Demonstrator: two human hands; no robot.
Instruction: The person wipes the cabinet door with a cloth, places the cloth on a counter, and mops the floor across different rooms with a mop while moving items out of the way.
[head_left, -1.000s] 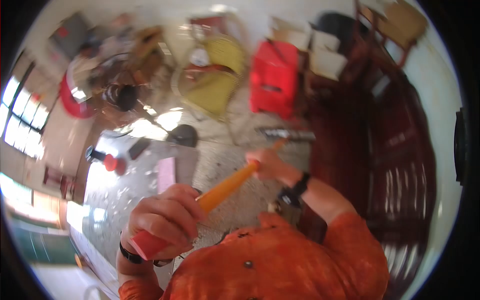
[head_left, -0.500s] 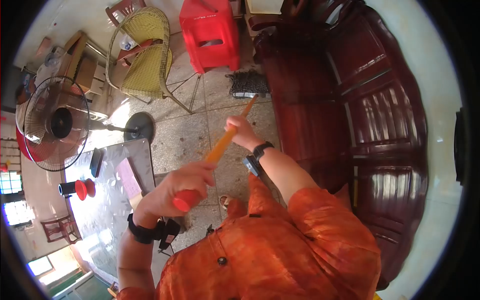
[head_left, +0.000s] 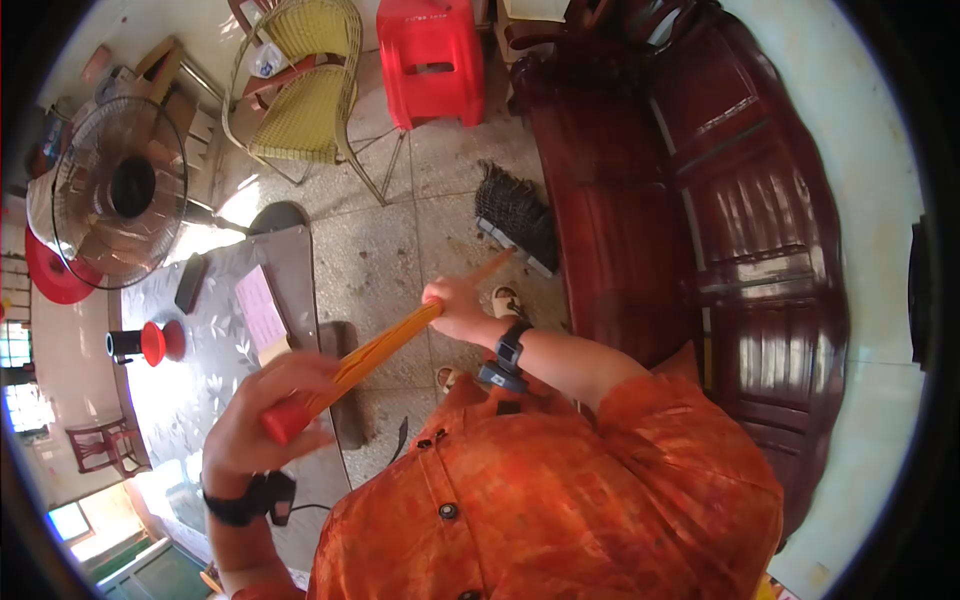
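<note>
A mop slants across the middle of the view, with an orange handle (head_left: 385,348), a red end cap and a head of dark strands (head_left: 515,208) on a pale bar. My right hand (head_left: 462,308) is closed round the handle partway down. At the upper end, my left hand (head_left: 265,405) curls loosely about the handle beside the red cap, its fingers a little blurred. The mop head lies on the speckled floor (head_left: 375,250), close by the front of the dark wooden bench. Both wrists carry black straps with small devices.
The long wooden bench (head_left: 630,240) lines the right side. Ahead stand a red plastic stool (head_left: 432,85) and a yellow-green wicker chair (head_left: 300,110). To the left are a standing fan (head_left: 130,187) and a table (head_left: 215,330) bearing a pink paper (head_left: 262,308) and a red-and-black object (head_left: 153,343).
The mop head has swung nearer to me and turned at an angle. My left hand has moved left and down with the handle end; my right hand has shifted slightly down and left.
</note>
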